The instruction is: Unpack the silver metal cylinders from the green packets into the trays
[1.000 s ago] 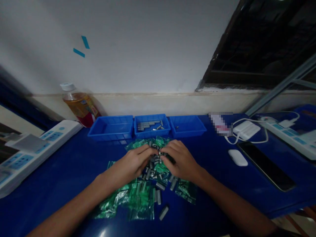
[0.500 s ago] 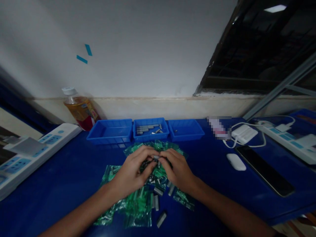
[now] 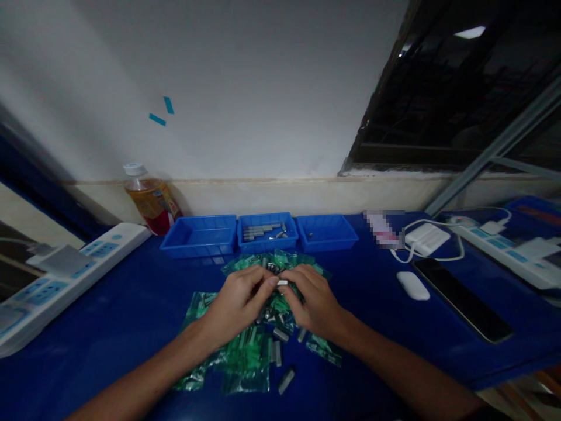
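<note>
My left hand [image 3: 236, 301] and my right hand [image 3: 313, 298] meet over a heap of green plastic bags [image 3: 245, 351] and small grey metal pieces [image 3: 280, 336] on the blue table [image 3: 109, 316]. Both hands are closed in a pinch on one small grey metal piece [image 3: 281, 282] held between the fingertips. More loose grey pieces lie below the hands, one of them apart near the front [image 3: 287, 380]. Behind the heap stand three blue trays: the left tray [image 3: 199, 235], the middle tray [image 3: 267, 231] with several grey pieces in it, and the right tray [image 3: 326, 232].
A bottle of amber drink [image 3: 151, 202] stands by the wall at the back left. A white power strip [image 3: 65, 275] lies at the left. At the right are a white charger with cable [image 3: 427, 238], a white earbud case [image 3: 412, 286], a black phone [image 3: 462, 298] and another power strip [image 3: 504, 251].
The view has shifted slightly, so everything sits a little lower and more to the left. My hands have drawn closer together and now pinch one grey piece between them.
</note>
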The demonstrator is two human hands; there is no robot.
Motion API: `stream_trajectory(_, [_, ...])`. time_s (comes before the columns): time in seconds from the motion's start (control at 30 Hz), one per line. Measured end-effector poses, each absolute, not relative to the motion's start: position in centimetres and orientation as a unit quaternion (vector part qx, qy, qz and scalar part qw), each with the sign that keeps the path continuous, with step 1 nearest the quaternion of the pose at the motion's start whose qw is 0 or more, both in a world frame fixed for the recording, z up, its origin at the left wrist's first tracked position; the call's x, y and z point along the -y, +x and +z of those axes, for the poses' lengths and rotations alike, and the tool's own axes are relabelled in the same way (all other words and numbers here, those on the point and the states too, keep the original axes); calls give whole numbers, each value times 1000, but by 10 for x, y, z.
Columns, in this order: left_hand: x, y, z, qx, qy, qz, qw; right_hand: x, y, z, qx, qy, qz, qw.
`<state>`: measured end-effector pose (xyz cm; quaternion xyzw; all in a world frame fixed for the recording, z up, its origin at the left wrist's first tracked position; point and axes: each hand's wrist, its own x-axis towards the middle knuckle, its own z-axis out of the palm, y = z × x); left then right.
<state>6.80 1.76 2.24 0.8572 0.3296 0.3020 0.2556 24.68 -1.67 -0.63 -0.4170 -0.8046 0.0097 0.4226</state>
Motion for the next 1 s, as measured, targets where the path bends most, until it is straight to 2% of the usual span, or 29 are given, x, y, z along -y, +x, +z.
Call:
stream_trajectory(0.3, [-9,66,34,-264,882,352,168,23,246,5,768,-425,45,478])
stream_trajectory(0.47, [-1,65,44,-319,861,367,149,27,244,5,758,-416,47,501])
stream_trajectory(0.7, [8,62,28,-376,843,345,172,32,237,3,791,-415,-2,450])
stream_trajectory(0.9, [8,59,15,-296,869,376,127,29,237,-1,776,-421,57,467])
stream_trajectory(1.0, [8,60,12,-323,849,398,131,27,237,-3,781,-412,62,465])
